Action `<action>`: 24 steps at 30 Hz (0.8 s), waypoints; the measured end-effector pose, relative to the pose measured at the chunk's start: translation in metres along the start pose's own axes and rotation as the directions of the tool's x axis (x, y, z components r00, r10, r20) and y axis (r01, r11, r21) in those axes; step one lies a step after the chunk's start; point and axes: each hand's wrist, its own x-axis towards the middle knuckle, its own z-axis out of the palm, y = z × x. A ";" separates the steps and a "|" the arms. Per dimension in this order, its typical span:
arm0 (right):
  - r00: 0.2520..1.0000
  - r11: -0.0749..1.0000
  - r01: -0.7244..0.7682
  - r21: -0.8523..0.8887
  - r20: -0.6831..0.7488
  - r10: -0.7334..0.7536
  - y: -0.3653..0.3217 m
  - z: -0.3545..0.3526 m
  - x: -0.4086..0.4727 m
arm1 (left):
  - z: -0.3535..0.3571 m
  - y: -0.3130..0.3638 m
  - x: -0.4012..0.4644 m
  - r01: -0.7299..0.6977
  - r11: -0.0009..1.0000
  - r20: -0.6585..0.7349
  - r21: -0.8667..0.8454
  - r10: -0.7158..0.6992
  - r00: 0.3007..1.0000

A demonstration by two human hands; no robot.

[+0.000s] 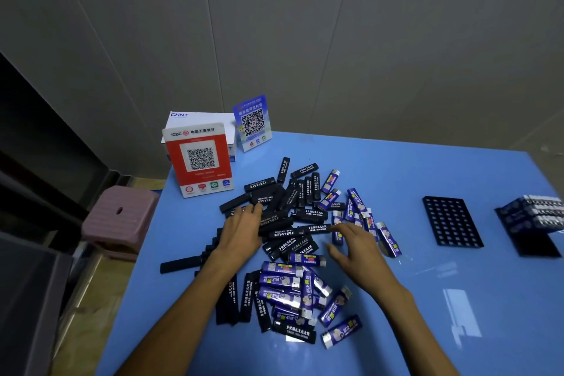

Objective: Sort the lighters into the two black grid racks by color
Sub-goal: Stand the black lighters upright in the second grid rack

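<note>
Lighters, black and blue, lie in a loose heap on the blue table (427,299), their long axes pointing in many directions. Black lighters (293,201) dominate the far and left part of the heap; most there run roughly away from the viewer or diagonally, and several bear a line of white Chinese characters along the body, too small to read with certainty. Blue lighters (290,284) cluster at the near centre, many lying crosswise with silver metal caps toward the right, and a second group at the right of the heap stands more nearly lengthwise; their labels carry yellow and white print that is not legible. The left hand (241,232) rests palm down on the black lighters, fingers extended and close together. The right hand (357,247) is held over the heap's right side, fingers spread and slightly bent, gripping nothing. An empty black grid rack (451,223) lies flat to the right, well apart from the heap; a second rack (531,223) at the right edge holds blue lighters. At the far left corner stand a red "ICBC" QR sign (200,159), a white "CHNT" box (198,117) behind it, and a blue QR sign (252,122).
</note>
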 end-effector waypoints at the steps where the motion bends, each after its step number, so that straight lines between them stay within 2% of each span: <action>1: 1.000 1.000 -0.008 0.000 0.000 0.008 0.000 0.000 -0.001 | -0.002 -0.001 0.000 -0.006 1.000 -0.013 -0.019 0.006 1.000; 13: 1.000 0.998 -0.029 0.053 0.013 0.028 -0.007 -0.003 -0.011 | -0.019 -0.007 -0.010 -0.038 0.985 -0.046 -0.166 0.030 0.998; 20: 0.996 0.996 -0.067 0.054 -0.048 0.070 -0.004 -0.012 -0.025 | -0.034 -0.001 -0.021 -0.084 0.965 -0.111 -0.249 0.057 0.992; 24: 0.991 0.995 -0.094 0.032 -0.088 0.096 0.003 -0.023 -0.041 | -0.040 0.021 -0.029 -0.152 0.958 -0.132 -0.244 0.123 0.984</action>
